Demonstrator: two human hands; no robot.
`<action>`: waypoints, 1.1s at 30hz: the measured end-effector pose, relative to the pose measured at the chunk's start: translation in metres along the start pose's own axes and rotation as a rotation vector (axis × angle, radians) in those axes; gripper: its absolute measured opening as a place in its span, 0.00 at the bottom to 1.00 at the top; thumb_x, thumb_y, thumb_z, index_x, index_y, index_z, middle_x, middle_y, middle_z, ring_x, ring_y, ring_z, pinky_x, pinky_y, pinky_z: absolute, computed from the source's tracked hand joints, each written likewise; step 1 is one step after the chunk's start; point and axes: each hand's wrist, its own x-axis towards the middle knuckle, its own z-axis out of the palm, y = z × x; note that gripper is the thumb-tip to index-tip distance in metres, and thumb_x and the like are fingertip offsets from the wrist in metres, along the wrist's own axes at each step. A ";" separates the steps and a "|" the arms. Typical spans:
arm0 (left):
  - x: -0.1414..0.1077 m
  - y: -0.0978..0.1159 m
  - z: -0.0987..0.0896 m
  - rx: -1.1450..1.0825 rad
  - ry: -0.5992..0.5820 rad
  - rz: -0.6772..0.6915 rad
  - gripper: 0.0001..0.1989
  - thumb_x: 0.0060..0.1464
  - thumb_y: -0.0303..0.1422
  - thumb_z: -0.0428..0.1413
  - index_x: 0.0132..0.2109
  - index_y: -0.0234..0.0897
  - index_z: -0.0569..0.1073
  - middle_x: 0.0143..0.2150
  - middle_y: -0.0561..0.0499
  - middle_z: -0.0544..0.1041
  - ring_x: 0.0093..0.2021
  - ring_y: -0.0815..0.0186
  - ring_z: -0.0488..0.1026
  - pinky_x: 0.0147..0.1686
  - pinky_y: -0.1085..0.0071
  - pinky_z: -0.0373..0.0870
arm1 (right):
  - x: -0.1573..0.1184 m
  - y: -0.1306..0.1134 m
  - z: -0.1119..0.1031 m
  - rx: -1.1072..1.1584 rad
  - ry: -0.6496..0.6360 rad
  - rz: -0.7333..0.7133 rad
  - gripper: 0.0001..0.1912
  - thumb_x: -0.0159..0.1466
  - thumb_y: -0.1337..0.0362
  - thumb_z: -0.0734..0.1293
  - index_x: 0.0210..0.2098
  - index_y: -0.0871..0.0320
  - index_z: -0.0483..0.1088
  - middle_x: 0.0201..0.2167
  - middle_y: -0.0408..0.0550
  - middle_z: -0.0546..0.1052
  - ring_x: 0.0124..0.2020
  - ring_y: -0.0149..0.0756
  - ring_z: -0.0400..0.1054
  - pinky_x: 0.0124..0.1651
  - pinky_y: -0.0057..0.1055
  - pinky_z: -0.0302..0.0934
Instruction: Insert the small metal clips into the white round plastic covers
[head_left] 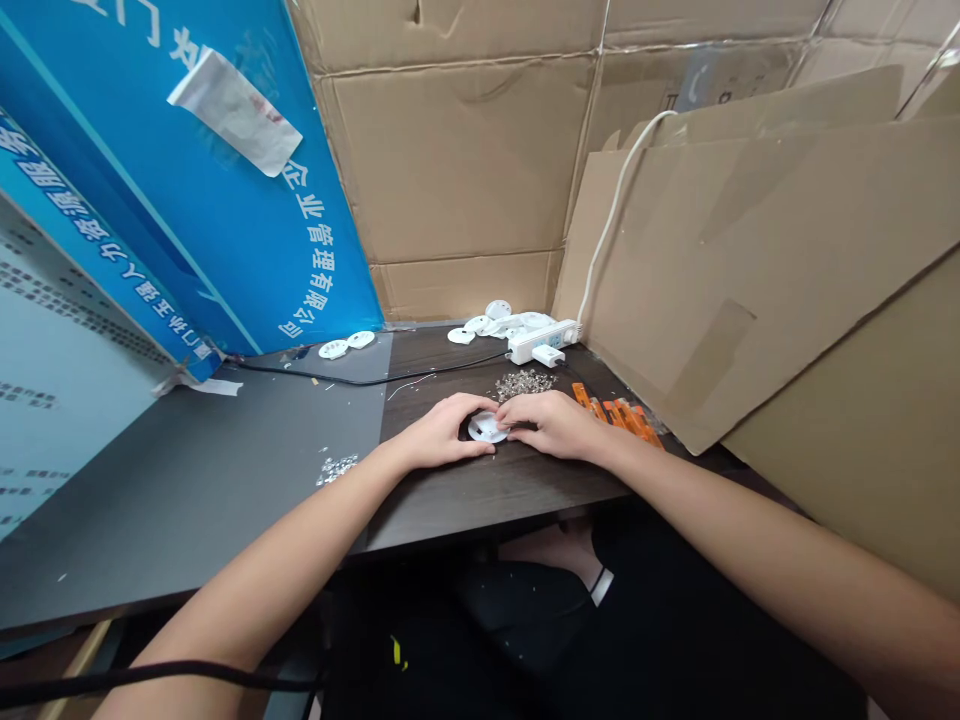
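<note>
White plastic, most likely: saw the disc [491,434] on the dark bench [435,510], between left hand [448,432] and right hand [556,422], just nearer than a heap of small metallic pieces [525,384]. Judged light and stiff, rather smooth, apt to slide or spin under a sideways push, and more at risk at the thin edge than across the middle. Found the fingers of the left hand curved around the left rim, thumb at the near edge, holding the disc; could not tell how firmly. Found the fingers of the right hand drawn in narrow at the right side; could not tell of anything small pinched among them. Favoured a hold by the outer rim, at opposite sides, with light pressure and the bench as backing. Noticed orange strips [622,418] beyond the right hand, and farther back a white power strip [525,344] beside more white discs [498,310].
</note>
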 end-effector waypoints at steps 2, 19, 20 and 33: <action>0.001 0.001 0.001 0.011 -0.025 -0.019 0.28 0.57 0.43 0.63 0.61 0.40 0.69 0.62 0.43 0.74 0.60 0.52 0.70 0.61 0.57 0.64 | 0.000 -0.003 -0.003 -0.019 -0.037 0.026 0.10 0.66 0.68 0.67 0.44 0.54 0.80 0.49 0.49 0.81 0.52 0.42 0.75 0.57 0.39 0.65; -0.003 -0.003 -0.014 0.205 0.003 -0.103 0.16 0.57 0.37 0.60 0.51 0.36 0.81 0.46 0.44 0.78 0.45 0.59 0.76 0.48 0.66 0.72 | 0.002 -0.030 0.001 -0.394 -0.231 0.309 0.23 0.70 0.69 0.58 0.59 0.48 0.74 0.43 0.48 0.77 0.40 0.39 0.73 0.38 0.32 0.60; -0.003 -0.004 -0.014 0.202 0.002 -0.104 0.16 0.57 0.37 0.60 0.50 0.36 0.81 0.45 0.44 0.78 0.45 0.60 0.76 0.47 0.67 0.72 | 0.002 -0.031 0.000 -0.394 -0.224 0.317 0.23 0.70 0.69 0.59 0.59 0.48 0.74 0.43 0.48 0.77 0.41 0.39 0.73 0.37 0.31 0.59; -0.003 -0.002 -0.016 0.177 0.010 -0.121 0.16 0.56 0.38 0.62 0.49 0.36 0.82 0.42 0.46 0.78 0.39 0.64 0.75 0.41 0.69 0.70 | 0.003 -0.026 0.002 -0.299 -0.172 0.354 0.24 0.69 0.70 0.60 0.58 0.46 0.76 0.44 0.47 0.77 0.43 0.38 0.72 0.40 0.30 0.60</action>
